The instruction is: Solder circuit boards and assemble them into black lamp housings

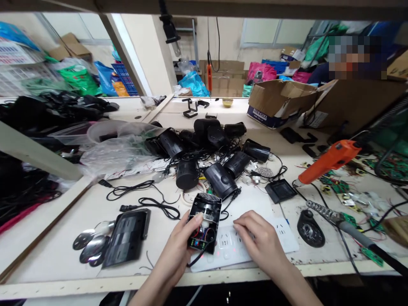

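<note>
- Heap of black parts (47, 111), piled at the far left.
- Shiny round discs (94, 250), several, overlapping on the bench (73, 204).
- Clear plastic bag (111, 154), crumpled, behind the discs.
- Curved black casing (126, 238), just beside the discs.
- Black cords (159, 209), two loose bundles, with plugs.
- Left hand (181, 239), clamped on the opened housing, thumb across its upper face.
- Opened housing (208, 206), black, tilted, raised over the near edge of the power strip; coloured wires and a small board visible at its lower end.
- Black cylindrical housings (219, 180), heaped behind the held one.
- Power strip (234, 251), white, red lights showing.
- Right hand (263, 239), over the strip, fingers curled, thumb near forefinger; cannot tell whether anything small is pinched.
- Square black frame (281, 190), lying beyond the right hand.
- Rounded black part (310, 229), flat on the bench.
- Electric screwdriver (328, 162), orange, slanting tip-down.
- Soldering iron (353, 231), grey grip, metal guard.
- Green circuit boards (372, 256), scattered at right.
</note>
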`<state>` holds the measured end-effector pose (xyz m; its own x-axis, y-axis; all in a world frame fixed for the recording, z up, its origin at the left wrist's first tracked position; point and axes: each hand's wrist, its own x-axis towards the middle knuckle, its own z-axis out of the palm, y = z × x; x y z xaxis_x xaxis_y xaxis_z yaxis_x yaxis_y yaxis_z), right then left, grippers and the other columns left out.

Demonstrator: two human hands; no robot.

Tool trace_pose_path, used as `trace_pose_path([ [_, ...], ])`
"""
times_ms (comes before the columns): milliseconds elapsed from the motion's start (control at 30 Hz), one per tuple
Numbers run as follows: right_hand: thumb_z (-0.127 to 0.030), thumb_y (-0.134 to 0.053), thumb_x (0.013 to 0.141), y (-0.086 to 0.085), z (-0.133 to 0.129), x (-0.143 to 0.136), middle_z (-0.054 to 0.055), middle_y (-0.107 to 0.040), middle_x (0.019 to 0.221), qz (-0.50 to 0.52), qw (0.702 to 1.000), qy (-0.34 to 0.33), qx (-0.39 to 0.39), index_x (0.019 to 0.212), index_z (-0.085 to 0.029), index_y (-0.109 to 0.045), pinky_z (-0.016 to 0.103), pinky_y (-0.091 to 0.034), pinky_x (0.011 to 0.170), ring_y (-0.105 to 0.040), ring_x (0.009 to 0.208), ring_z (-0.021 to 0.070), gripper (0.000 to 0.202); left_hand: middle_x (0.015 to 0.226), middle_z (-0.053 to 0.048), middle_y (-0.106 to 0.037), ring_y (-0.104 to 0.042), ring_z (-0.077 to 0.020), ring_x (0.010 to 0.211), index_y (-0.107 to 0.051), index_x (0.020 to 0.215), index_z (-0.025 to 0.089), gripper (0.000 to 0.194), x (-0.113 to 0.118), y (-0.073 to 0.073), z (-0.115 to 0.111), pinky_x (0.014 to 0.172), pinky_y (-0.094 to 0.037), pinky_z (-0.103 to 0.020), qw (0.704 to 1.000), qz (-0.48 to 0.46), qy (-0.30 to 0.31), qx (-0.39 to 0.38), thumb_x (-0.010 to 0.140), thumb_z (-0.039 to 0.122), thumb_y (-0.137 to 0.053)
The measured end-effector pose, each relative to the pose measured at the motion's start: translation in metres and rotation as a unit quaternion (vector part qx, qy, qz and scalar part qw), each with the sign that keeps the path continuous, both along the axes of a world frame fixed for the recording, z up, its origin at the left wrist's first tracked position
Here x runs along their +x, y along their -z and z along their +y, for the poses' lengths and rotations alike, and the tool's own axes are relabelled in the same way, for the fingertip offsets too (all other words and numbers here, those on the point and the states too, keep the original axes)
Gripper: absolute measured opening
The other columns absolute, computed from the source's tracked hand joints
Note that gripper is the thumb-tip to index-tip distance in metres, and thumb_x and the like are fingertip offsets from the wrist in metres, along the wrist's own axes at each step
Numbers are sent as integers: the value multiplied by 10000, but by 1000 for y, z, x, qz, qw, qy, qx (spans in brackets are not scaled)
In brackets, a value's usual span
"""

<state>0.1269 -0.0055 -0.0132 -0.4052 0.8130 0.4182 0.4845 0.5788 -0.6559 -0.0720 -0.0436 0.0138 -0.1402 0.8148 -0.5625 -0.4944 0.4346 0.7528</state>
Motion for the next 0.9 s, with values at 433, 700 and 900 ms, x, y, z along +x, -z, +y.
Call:
trace_pose_path([
  [433, 7, -426, 873, 8, 21, -23, 119, -601, 940, -221, 974, 38, 36, 1142, -175, -647, 352, -526, 685, -584, 858, 256, 393, 751, -127, -740, -709, -235, 566, -654, 945, 92, 271, 2, -69, 32, 514, -609, -316, 996, -17, -71, 43, 913, 328, -526],
  [700, 49, -454, 817, 9, 69, -12, 112, -580, 977, -254, 964, 66, 31, 916, -195, -656, 322, -500, 710, -574, 865, 240, 332, 800, -147, -761, -718, -240, 571, -664, 955, 115, 242, 0, -85, 22, 492, -618, -320, 992, 10, -111, 64, 925, 285, -495],
  [900, -19, -413, 875, -5, 58, 24, 95, -617, 996, -134, 983, 116, 41, 944, -168, -609, 295, -512, 809, -610, 918, 193, 256, 800, -121, -757, -723, -247, 575, -662, 952, 124, 206, 0, -76, 15, 477, -619, -328, 994, 16, -102, 39, 898, 266, -522],
])
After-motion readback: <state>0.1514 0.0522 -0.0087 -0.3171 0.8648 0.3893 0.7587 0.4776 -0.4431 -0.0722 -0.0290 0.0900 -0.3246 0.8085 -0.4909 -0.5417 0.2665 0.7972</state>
